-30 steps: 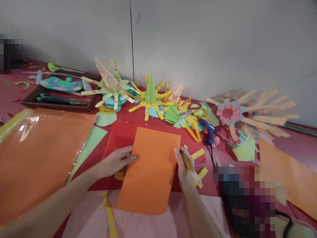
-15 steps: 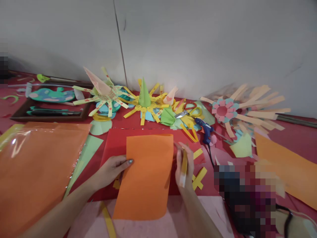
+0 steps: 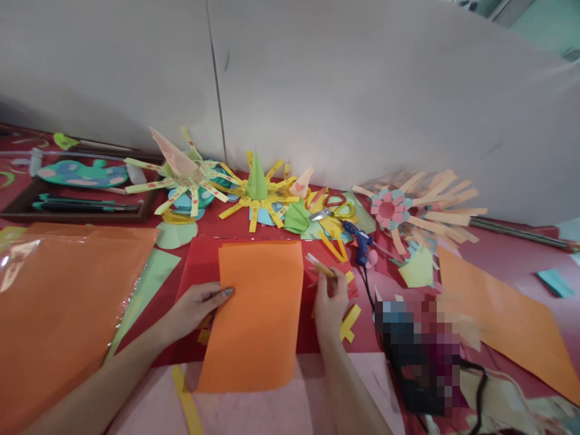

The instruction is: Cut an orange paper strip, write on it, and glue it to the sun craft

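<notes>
Red surface [image 3: 507, 255] spans the frame's lower part. Orange sheet [image 3: 256, 320] at lower centre — left hand [image 3: 199, 308] pinches its left edge, thumb on top. Right hand [image 3: 331, 308] right of centre, apart from the sheet. Blue glue gun [image 3: 361, 243] above it. Smallest — yellow-and-white stick [image 3: 322, 267], held in the right hand's grip.
</notes>
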The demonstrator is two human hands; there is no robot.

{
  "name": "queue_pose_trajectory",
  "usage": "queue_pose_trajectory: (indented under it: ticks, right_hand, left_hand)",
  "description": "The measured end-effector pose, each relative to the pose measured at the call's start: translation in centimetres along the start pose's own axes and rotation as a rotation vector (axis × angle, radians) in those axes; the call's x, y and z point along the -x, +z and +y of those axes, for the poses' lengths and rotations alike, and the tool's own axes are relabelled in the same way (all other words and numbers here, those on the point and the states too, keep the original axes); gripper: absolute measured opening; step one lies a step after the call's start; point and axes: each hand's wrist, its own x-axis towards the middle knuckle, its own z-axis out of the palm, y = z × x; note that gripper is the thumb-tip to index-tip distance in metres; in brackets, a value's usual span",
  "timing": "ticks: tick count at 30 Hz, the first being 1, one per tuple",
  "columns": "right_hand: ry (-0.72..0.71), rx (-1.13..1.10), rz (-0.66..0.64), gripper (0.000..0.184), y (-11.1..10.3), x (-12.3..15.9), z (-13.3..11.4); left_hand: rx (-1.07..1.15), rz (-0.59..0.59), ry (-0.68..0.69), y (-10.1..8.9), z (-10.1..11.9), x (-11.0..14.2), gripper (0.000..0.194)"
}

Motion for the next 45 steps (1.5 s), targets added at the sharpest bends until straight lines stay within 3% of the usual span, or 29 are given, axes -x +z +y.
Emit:
queue_pose_trajectory:
  ticks: [3,8,15,18,22,26,28,31,34,35,39,45]
  right_hand:
    - [-0.061,0.043,-0.055,0.018,0.0,0.2,0.0]
    - [-0.145,0.016,-0.101,0.017,-0.4,0.5,0.0]
    - [-0.160,0.086,-0.232,0.031,-0.3,0.4,0.2]
    - [-0.138,0.094,-0.286,0.038,-0.3,0.7,-0.4]
    - [-0.106,-0.136,-0.396,0.038,-0.1,1.0,-1.5]
    - [0.042,-0.313,-0.564,0.035,0.5,0.5,-2.6]
    - [0.091,-0.323,-0.586,0.035,0.6,-0.2,-3.5]
    - [0.054,-0.303,-0.583,0.037,0.6,-1.7,-6.0]
    - [-0.049,-0.345,-0.557,0.035,0.3,-2.9,-9.7]
    - [-0.081,-0.368,-0.530,0.034,0.2,-3.1,-11.0]
    - [-0.217,-0.434,-0.442,0.030,-0.5,-2.7,-15.2]
    - [-0.292,-0.463,-0.309,0.027,-0.8,-2.0,-15.6]
  left_hand:
    - [0.062,-0.032,-0.006,-0.1,-0.1,0.0,0.044]
    - [0.086,-0.013,-0.016,-0.2,-0.2,0.0,0.044]
    - [0.087,-0.003,0.049,-0.1,0.4,0.2,0.045]
    - [0.048,-0.003,0.085,0.0,0.6,0.3,0.045]
    - [0.034,-0.051,0.107,0.1,0.2,-0.1,0.044]
    - [-0.019,-0.095,0.171,0.3,-0.7,-0.6,0.046]
    - [-0.050,-0.081,0.209,0.4,-0.7,-0.3,0.047]
    - [-0.139,-0.060,0.327,0.3,1.1,1.2,0.046]
    - [-0.242,-0.071,0.487,-0.3,4.9,2.9,0.040]
    - [-0.271,-0.024,0.536,-0.6,6.4,3.3,0.039]
    - [-0.284,0.345,0.706,-1.5,11.9,4.0,0.036]
    - [-0.088,0.505,0.805,-0.4,15.6,3.0,0.029]
